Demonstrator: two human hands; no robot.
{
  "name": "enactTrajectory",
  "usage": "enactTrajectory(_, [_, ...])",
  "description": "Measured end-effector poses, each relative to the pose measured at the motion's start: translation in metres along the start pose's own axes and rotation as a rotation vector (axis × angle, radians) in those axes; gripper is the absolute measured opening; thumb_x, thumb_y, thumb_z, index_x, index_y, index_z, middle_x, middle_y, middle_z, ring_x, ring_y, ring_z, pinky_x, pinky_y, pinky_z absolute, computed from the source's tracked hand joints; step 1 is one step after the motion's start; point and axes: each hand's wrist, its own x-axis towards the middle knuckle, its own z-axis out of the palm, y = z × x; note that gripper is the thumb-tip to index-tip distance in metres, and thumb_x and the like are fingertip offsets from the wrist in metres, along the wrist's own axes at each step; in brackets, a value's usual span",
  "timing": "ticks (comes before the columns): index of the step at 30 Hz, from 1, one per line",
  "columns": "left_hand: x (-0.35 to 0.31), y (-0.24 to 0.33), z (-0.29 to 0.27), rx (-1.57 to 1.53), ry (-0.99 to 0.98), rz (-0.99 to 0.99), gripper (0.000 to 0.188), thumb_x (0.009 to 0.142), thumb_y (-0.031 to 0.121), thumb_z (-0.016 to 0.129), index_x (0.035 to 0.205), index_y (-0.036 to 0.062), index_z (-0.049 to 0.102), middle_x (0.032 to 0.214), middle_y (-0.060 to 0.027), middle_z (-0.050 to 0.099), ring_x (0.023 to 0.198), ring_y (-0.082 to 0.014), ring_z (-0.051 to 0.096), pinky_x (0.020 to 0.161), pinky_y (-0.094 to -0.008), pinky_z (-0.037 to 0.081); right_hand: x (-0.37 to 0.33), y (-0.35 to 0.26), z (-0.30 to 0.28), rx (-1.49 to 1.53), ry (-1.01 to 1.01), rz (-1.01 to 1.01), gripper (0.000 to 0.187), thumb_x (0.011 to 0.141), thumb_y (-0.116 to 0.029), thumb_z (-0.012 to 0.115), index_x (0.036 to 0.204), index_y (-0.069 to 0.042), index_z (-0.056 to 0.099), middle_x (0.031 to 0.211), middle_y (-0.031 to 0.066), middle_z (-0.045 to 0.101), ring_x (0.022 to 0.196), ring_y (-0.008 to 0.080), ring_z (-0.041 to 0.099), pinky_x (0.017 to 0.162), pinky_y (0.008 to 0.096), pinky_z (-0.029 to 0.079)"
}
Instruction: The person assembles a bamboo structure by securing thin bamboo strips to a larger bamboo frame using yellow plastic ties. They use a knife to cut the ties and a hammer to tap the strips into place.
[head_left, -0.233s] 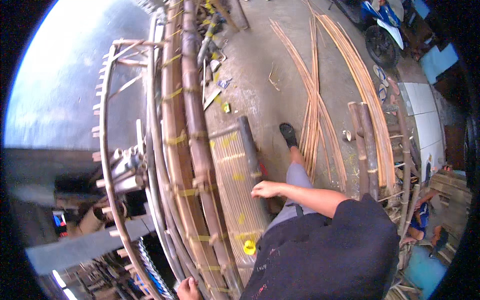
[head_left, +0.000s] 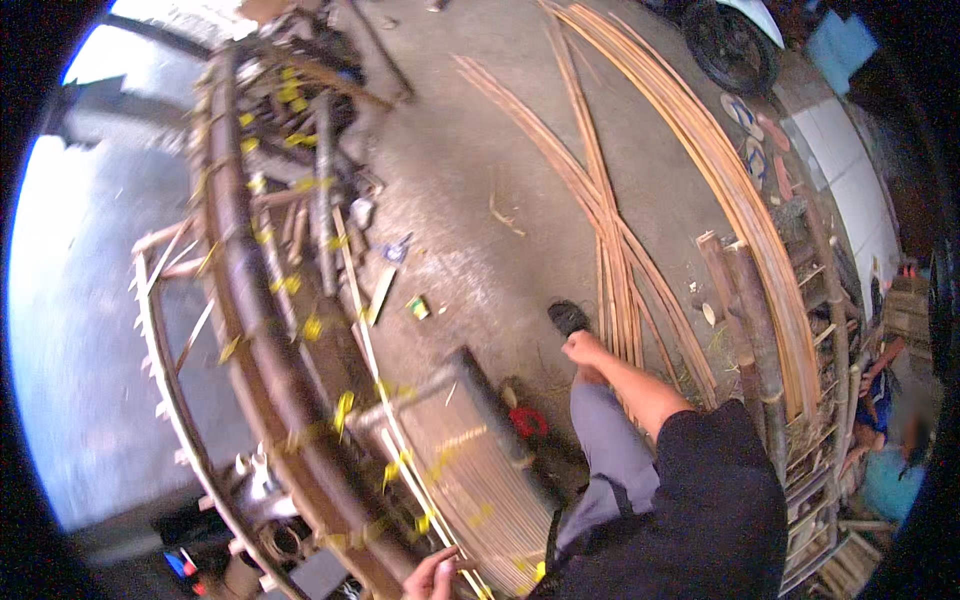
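Observation:
My left hand (head_left: 432, 577) is at the lower edge with its fingers curled, beside a dark bamboo pole (head_left: 290, 385). What it holds, if anything, is too small to make out. Yellow ties (head_left: 343, 410) hang along the poles. To the right of the poles is a bench top of thin bamboo slats (head_left: 470, 470), with a thick dark bamboo length (head_left: 490, 405) along its far side. My right hand (head_left: 582, 348) hangs over my right leg near my dark shoe (head_left: 569, 317). Its fingers are loosely closed, and nothing shows in them.
Long bamboo strips (head_left: 610, 215) lie crossed on the concrete floor (head_left: 440, 160), with another bundle (head_left: 690, 130) curving to their right. Scrap pieces (head_left: 310, 130) are heaped at the far left. A motorbike wheel (head_left: 735, 50), sandals (head_left: 748, 140) and a bamboo rack (head_left: 835, 330) stand at right.
My view has swung left and forward, so the bench top and poles sit lower. My right hand has moved away from the bench top, toward my right leg. My left hand stays near the poles.

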Motion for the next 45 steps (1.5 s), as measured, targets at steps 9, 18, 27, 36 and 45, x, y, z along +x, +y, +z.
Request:
enactTrajectory(9, [0.316, -0.087, 0.174, 0.094, -0.408, -0.589, 0.048, 0.103, 0.041, 0.056, 0.138, 0.0071, 0.058, 0.123, -0.0184, 0.066, 0.121, -0.0268, 0.059, 0.105, -0.0420, 0.043, 0.329, 0.192, -0.121, 0.104, 0.411, 0.543, 0.038, 0.093, -0.029, 0.062, 0.122, -0.005, 0.065, 0.121, 0.0252, 0.066, 0.112, 0.0415, 0.064, 0.092, 0.0530, 0.051])
enactTrajectory(18, [0.306, -0.231, 0.175, -0.523, -0.265, -1.062, 0.052, 0.105, 0.050, 0.044, 0.140, 0.0127, 0.057, 0.136, -0.0192, 0.059, 0.135, -0.0267, 0.048, 0.108, -0.0446, 0.043, 0.393, 0.279, -0.063, 0.027, 0.732, 0.558, 0.036, 0.093, -0.025, 0.063, 0.119, -0.002, 0.051, 0.118, 0.0305, 0.058, 0.112, 0.0488, 0.057, 0.092, 0.0545, 0.049])
enactTrajectory(27, [0.319, -0.121, 0.186, -0.196, -0.204, -0.692, 0.049, 0.103, 0.030, 0.057, 0.144, 0.0036, 0.052, 0.137, -0.0147, 0.060, 0.126, -0.0252, 0.058, 0.109, -0.0380, 0.044, 0.260, 0.133, -0.118, 0.350, 0.871, 0.174, 0.046, 0.096, -0.025, 0.063, 0.130, 0.004, 0.052, 0.110, 0.0326, 0.066, 0.102, 0.0500, 0.063, 0.084, 0.0501, 0.052])
enactTrajectory(36, [0.224, -0.133, 0.176, 0.113, -0.024, -0.123, 0.045, 0.101, 0.045, 0.053, 0.125, 0.0095, 0.067, 0.122, -0.0177, 0.067, 0.119, -0.0310, 0.060, 0.098, -0.0437, 0.049, 0.078, -0.174, -0.301, 0.317, 1.197, -0.521, 0.027, 0.103, -0.018, 0.057, 0.118, 0.005, 0.058, 0.085, 0.0175, 0.067, 0.076, 0.0278, 0.066, 0.066, 0.0388, 0.051])
enactTrajectory(45, [0.264, 0.096, 0.050, -0.118, 0.471, 0.281, 0.050, 0.103, 0.030, 0.056, 0.142, 0.0006, 0.049, 0.141, -0.0254, 0.054, 0.130, -0.0368, 0.055, 0.109, -0.0407, 0.042, -0.054, -0.535, -0.321, 0.878, 0.443, -1.104, 0.023, 0.109, -0.024, 0.047, 0.125, -0.008, 0.049, 0.076, -0.0036, 0.049, 0.061, 0.0044, 0.045, 0.050, 0.0214, 0.038])
